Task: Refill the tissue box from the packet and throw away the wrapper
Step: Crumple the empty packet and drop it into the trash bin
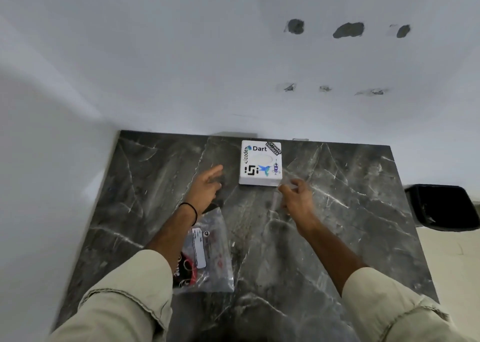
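Now both hands, left (207, 183) and right (296, 199), hover spread and empty beside the box (260, 163) at twelve o'clock on the tabletop (350, 212), packet (207, 251) at seven, and a one-sided grab could skid the light box away.

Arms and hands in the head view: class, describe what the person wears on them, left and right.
Both arms wear loose, pale beige sleeves with stitched cuffs, pushed up so the forearms are bare: the left sleeve and the right sleeve. A thin black band circles the left wrist. The left hand and right hand are bare, with no gloves; no rings or watch can be made out.
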